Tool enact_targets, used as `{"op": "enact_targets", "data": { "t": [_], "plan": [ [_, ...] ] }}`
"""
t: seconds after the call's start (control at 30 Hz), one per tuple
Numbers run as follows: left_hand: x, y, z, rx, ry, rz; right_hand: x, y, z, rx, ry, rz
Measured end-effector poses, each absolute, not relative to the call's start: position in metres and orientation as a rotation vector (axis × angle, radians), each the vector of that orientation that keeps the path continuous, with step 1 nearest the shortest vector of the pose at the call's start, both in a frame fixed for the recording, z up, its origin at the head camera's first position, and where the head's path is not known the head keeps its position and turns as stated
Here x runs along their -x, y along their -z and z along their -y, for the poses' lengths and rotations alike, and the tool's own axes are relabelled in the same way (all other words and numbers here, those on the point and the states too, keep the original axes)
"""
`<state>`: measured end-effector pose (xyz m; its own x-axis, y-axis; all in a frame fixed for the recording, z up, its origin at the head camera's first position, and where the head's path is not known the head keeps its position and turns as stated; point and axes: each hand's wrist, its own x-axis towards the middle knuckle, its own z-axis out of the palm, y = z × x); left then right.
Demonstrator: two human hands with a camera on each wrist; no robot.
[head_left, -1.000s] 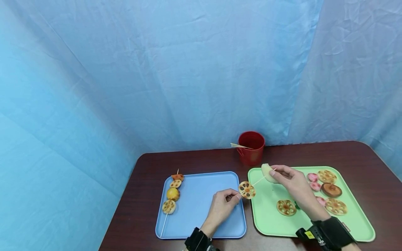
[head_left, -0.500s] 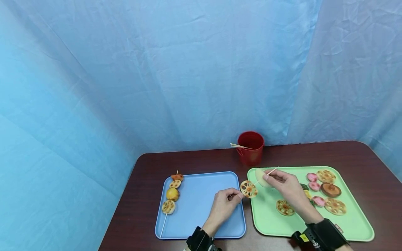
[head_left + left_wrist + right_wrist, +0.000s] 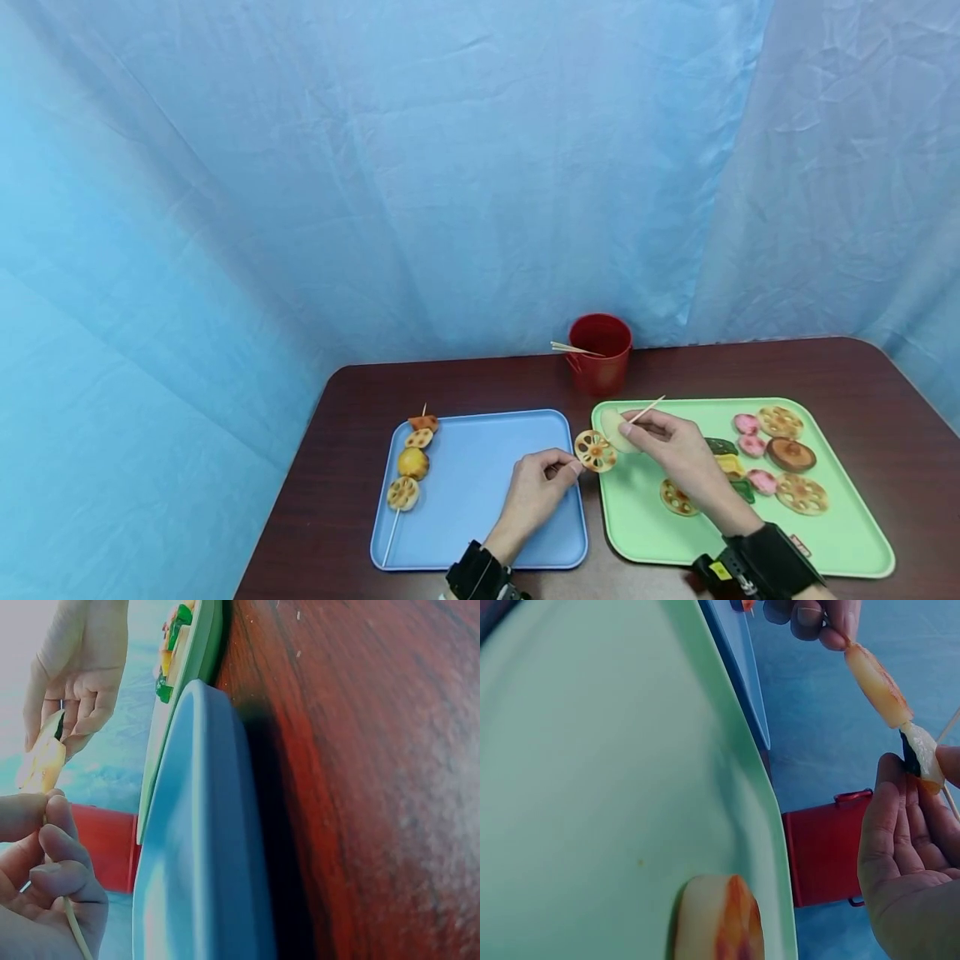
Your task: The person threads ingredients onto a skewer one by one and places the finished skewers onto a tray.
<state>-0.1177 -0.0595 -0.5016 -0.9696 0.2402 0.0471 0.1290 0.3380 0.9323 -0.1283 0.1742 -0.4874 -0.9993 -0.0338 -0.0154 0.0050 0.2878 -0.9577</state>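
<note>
The skewer (image 3: 648, 408) is held up off the desk (image 3: 487, 385) between both hands, near the narrow gap where the blue tray (image 3: 495, 467) and the green tray (image 3: 637, 533) come close together. The left hand (image 3: 536, 493) pinches the stick just beside a lotus root slice (image 3: 596, 451), probably because a grip so near the food keeps the stick from bending or turning. The right hand (image 3: 678, 454) pinches a pale slice (image 3: 615, 427) between thumb and fingers, with the stick passing through it, which looks like a way to steer that piece while the skin stays clear of the point (its dark edge shows only in the wrist views). Loose pieces (image 3: 791, 454) lie on the green tray, seemingly to suit the right hand's reach, while a filled skewer (image 3: 413, 464) lies along the left side of the blue tray, perhaps to be out of the working hands' way. Spare sticks (image 3: 576, 349) lean over the rim of the red cup (image 3: 603, 371) at the back. The held skewer's long axis runs slantwise, its tail in the left hand and its tip pointing away from the person and rightward; whether it is level I cannot tell. The lotus root slice is pierced through its rim, so its flat face lies along the stick. The filled skewer runs front to back, bare end nearest the person, far end leaning slightly right.
</note>
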Motion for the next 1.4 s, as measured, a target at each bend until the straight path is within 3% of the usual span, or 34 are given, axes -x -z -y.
{"op": "enact_targets", "data": {
  "t": [0.6,1.07,1.4],
  "plan": [
    [0.12,0.503,0.073,-0.282,-1.721,-2.499,0.127,0.488,-0.217,0.265,1.364,-2.875],
    [0.123,0.506,0.08,-0.231,-1.688,-2.51,0.115,0.493,-0.238,0.728,0.749,-3.04],
    [0.124,0.506,0.082,-0.21,-1.681,-2.512,0.106,0.505,-0.244,1.128,0.581,-3.13]
  ]
}}
